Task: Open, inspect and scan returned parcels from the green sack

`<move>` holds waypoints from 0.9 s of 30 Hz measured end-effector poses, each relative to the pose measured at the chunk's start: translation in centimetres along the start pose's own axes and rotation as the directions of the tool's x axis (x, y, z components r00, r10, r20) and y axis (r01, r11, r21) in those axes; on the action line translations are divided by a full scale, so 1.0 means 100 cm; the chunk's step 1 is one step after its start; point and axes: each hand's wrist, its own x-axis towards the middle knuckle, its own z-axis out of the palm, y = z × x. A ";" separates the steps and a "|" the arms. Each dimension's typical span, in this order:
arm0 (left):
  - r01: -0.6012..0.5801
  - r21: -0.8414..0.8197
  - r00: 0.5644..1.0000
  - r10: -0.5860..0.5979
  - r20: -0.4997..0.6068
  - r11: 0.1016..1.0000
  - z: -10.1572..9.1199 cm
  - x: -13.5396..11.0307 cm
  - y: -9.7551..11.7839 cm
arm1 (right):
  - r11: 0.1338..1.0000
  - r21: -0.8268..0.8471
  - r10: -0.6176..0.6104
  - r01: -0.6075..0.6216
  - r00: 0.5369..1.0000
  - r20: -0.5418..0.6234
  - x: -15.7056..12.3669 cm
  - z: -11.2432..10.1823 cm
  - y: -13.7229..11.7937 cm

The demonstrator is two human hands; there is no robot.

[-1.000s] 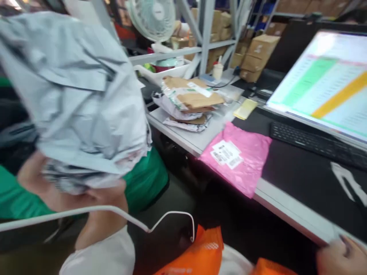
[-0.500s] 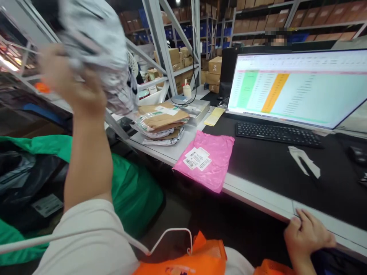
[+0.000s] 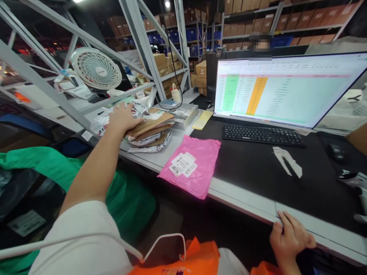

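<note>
My left hand (image 3: pixel 124 116) lies flat, fingers stretched out, on a grey-and-white plastic mailer (image 3: pixel 99 124) that rests on top of a pile of brown paper parcels (image 3: pixel 153 128) at the left end of the desk. My right hand (image 3: pixel 290 238) is at the bottom right, fingers curled over the desk's front edge (image 3: pixel 246 202). A pink mailer (image 3: pixel 197 162) with a white shipping label lies between the hands and overhangs the desk edge.
A wide monitor (image 3: pixel 286 91) and black keyboard (image 3: pixel 262 134) stand on a black mat, with a white paper strip (image 3: pixel 286 162) and a mouse (image 3: pixel 336 151). A fan (image 3: pixel 96 68) sits on grey racking. A green sack (image 3: pixel 129 191) is left of me, something orange (image 3: pixel 195 259) on my lap.
My left arm swung the grey mailer up from the green sack, over to the desk, and set it down on the parcel pile. My right hand stayed on the desk edge.
</note>
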 end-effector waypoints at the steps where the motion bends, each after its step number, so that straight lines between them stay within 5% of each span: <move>1: 0.046 0.074 0.998 -0.049 0.034 0.996 0.001 -0.002 -0.002 | 1.000 0.001 0.006 -0.006 1.000 -0.007 0.000 0.001 -0.001; 4: 0.082 0.145 0.995 -0.088 0.036 0.986 0.008 -0.002 -0.007 | 1.000 -0.001 0.009 -0.009 1.000 -0.027 -0.001 0.003 0.000; 9: -0.013 0.239 1.000 0.019 -0.021 0.971 0.018 0.017 -0.014 | 1.000 0.018 -0.005 0.005 0.999 -0.034 0.002 0.003 -0.001; 13: -0.107 0.272 0.994 0.093 0.066 0.956 0.019 0.024 -0.003 | 0.999 0.036 0.036 -0.040 0.992 0.124 0.011 -0.013 -0.011; 15: -0.169 0.247 0.985 0.172 0.009 0.954 0.021 0.013 0.015 | 0.994 0.079 0.049 -0.070 0.969 0.243 0.019 -0.030 -0.015; 18: -0.299 0.124 0.942 0.314 -0.122 0.946 0.033 -0.034 0.052 | 0.968 0.197 0.078 -0.158 0.928 0.364 0.036 -0.061 -0.002; 20: -0.350 0.018 0.936 0.350 -0.026 0.937 0.046 -0.083 0.070 | 0.960 0.202 0.108 -0.194 0.921 0.374 0.052 -0.082 0.024; 22: -0.218 -0.022 0.954 0.218 0.204 0.976 0.062 -0.137 0.075 | 0.974 0.112 0.148 -0.198 0.924 0.353 0.070 -0.098 0.065; 24: -0.049 0.012 0.921 0.040 0.387 0.999 0.076 -0.185 0.063 | 0.974 -0.024 0.222 -0.227 0.915 0.337 0.091 -0.108 0.114; 27: 0.194 0.076 0.865 -0.207 0.456 0.978 0.094 -0.233 0.033 | 0.896 -0.254 0.442 -0.364 0.790 0.425 0.123 -0.100 0.178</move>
